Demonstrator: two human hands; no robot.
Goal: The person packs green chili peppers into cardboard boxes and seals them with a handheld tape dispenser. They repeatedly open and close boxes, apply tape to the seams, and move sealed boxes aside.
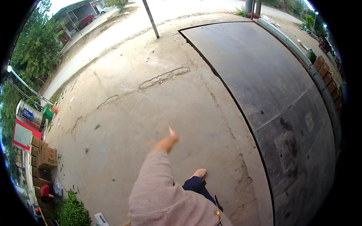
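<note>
My left hand [166,144] is held out ahead over the concrete ground [124,139], at the end of a beige sleeve [152,188]. It is small and smeared by motion, with a pale tip pointing up. How its fingers are set does not show, and I see no thing in it. Below the arm, one light tan shoe [200,173] and dark trousers [200,188] show. My right hand is out of sight.
A large dark metal plate [245,56] with a rail spans the right. At lower left, a person in red [45,191] is beside piled green peppers [73,211] and cardboard boxes [47,157]. A green bucket [47,113] stands farther off. A pole [151,19] rises ahead.
</note>
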